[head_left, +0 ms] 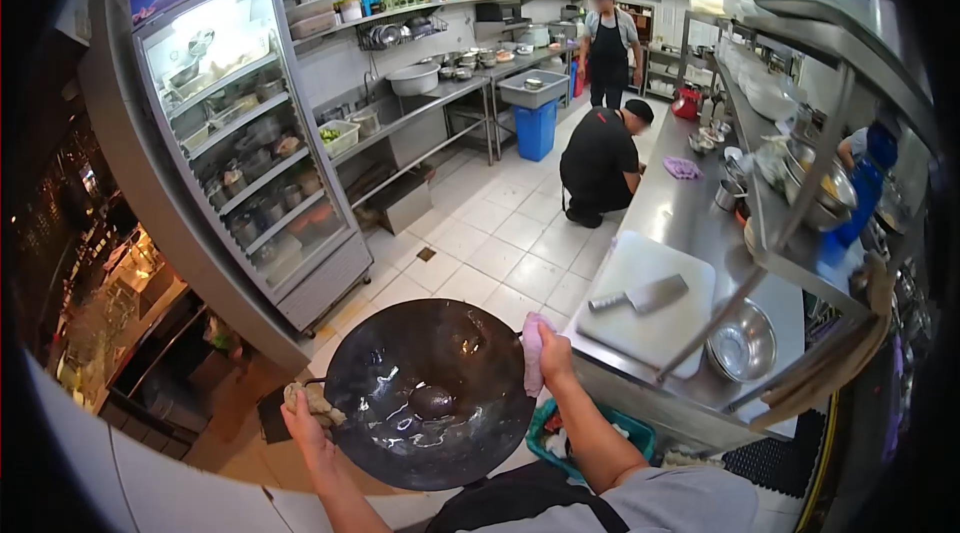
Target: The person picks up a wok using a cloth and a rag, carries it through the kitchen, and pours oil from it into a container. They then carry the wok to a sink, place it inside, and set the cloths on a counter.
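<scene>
I carry a large black wok (430,393) in front of me, level, with a little dark liquid pooled at its bottom. My left hand (305,418) grips its left rim through a beige rag. My right hand (548,358) holds the right rim through a pink cloth (534,348). The wok hangs over the tiled floor, just left of a steel counter (690,218).
On the counter lie a white cutting board (650,328) with a cleaver (640,296) and a steel bowl (742,345). A glass-door fridge (250,143) stands left. One person crouches at the counter (600,163), another stands beyond (610,43). A green basket (585,438) sits below.
</scene>
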Motion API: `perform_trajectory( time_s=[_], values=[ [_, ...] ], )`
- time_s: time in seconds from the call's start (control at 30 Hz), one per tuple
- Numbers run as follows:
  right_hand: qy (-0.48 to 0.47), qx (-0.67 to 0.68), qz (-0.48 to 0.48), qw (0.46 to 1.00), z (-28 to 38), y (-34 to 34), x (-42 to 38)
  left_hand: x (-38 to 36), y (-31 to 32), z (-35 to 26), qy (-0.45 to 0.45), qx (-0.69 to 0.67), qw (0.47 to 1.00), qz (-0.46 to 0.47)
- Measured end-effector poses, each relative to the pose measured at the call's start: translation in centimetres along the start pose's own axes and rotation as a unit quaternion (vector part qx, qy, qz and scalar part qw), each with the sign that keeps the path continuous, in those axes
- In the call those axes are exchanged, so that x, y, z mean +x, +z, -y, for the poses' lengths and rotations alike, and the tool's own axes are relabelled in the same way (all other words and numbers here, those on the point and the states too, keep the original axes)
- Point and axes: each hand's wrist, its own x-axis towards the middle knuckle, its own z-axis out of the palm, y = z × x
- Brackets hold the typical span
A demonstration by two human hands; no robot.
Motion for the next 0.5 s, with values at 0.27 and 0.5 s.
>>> perform_trajectory(
  time_s=[0.27,0.5],
  values=[
    [0.011,0.009,0.002,1.000,4.0,11.7,7.6,16.7,6.0,2.2,0.004,0.006,1.000,0.015],
    [0.044,0.068,-0.021,0.997,3.7,20.2,18.8,28.1,16.0,3.7,-0.027,0.030,0.997,0.067]
  ],
)
